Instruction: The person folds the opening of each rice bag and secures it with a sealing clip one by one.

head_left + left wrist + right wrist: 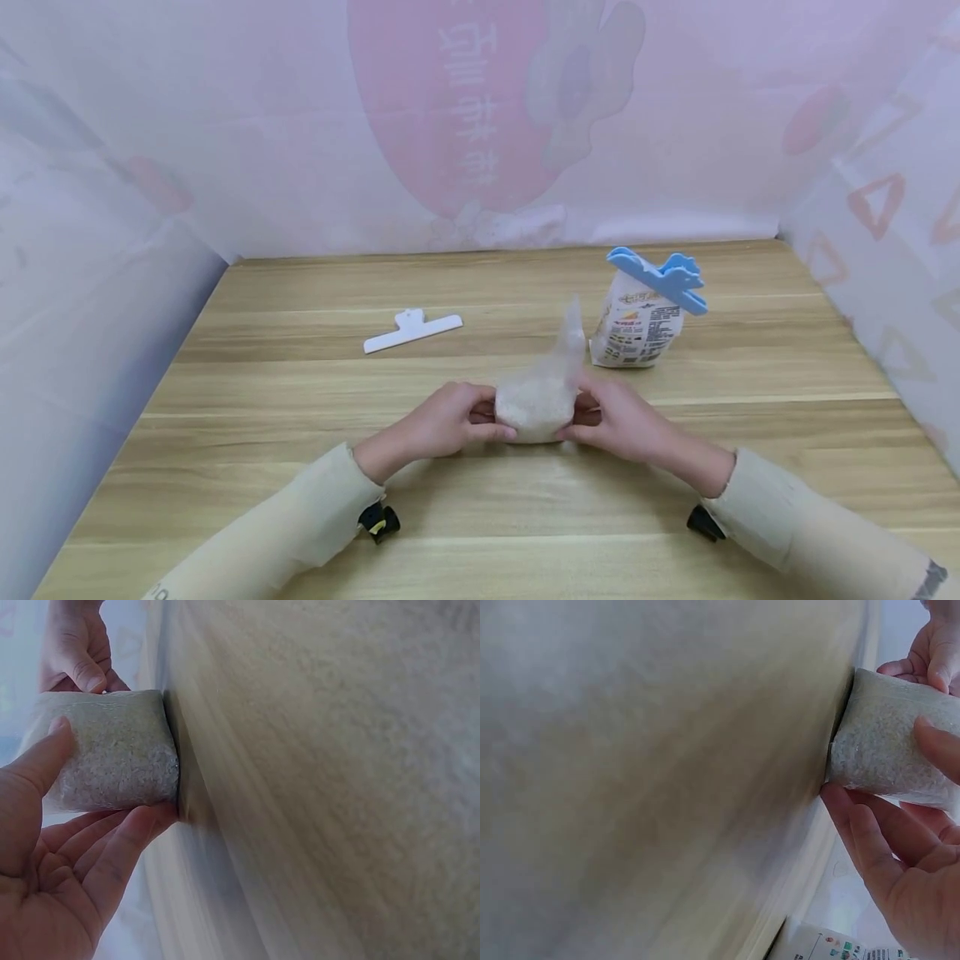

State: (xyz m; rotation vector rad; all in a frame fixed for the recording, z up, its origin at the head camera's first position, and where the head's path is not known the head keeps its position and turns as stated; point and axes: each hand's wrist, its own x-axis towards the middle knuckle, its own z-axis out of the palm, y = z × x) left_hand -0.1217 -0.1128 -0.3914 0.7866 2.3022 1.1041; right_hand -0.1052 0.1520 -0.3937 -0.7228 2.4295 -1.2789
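Note:
A clear plastic bag of pale grains that look like rice (536,408) stands on the wooden table, its loose top sticking up toward the right. My left hand (457,421) holds its left side, with the thumb on the near face and the fingers curled along the side. On the other side my right hand (618,419) grips it in the same way. In the left wrist view the bag (120,754) shows a squared, filled lower part with its base at the tabletop. The right wrist view shows the grains in the bag (889,739) between both hands.
Behind my right hand stands a printed white package (637,325) with a blue clip (658,279) across its top. A white bag clip (412,331) lies on the table (300,383) at the back left. Pale printed cloth (285,150) encloses the table's back and sides.

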